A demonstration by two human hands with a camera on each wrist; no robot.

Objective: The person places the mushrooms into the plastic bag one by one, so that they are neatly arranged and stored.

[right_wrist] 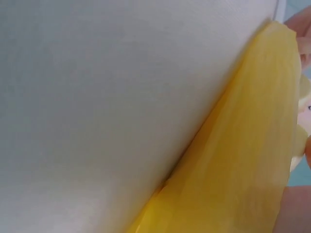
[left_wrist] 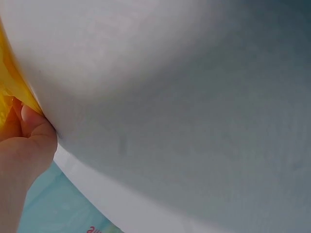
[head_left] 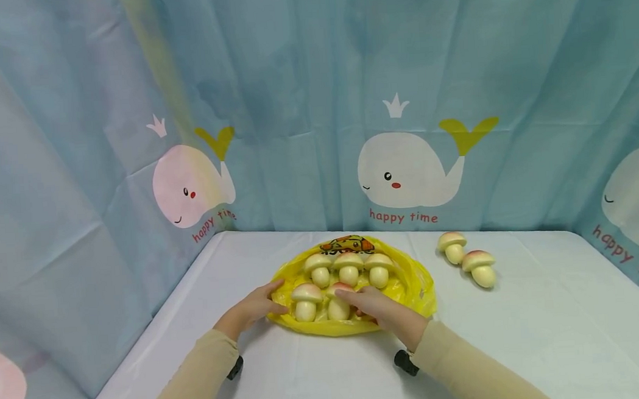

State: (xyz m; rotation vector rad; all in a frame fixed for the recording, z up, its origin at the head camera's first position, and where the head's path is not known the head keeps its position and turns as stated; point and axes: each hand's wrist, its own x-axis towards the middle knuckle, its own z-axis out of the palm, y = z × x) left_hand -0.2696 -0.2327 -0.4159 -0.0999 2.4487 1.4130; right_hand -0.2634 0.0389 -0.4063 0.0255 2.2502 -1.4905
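A yellow plastic bag point(head_left: 327, 328) lies spread on the table with its mouth wide, and several toy mushrooms with pale stems and pinkish caps sit in it in two rows. My right hand point(head_left: 380, 305) reaches over the bag's near right side and holds the front-row right mushroom point(head_left: 338, 308), thumb on its cap. Left of that one stands another mushroom point(head_left: 306, 304), untouched. At the bag's left rim, my left hand point(head_left: 253, 306) pinches the plastic; the left wrist view shows the thumb against the yellow edge point(left_wrist: 22, 90). In the right wrist view the bag wall point(right_wrist: 233, 160) hides most of my right hand.
Two more toy mushrooms, one behind point(head_left: 452, 247) and one nearer point(head_left: 480, 269), lie on the white table point(head_left: 546, 320) to the right of the bag. A blue curtain point(head_left: 302, 103) printed with whales hangs along the table's back and left sides.
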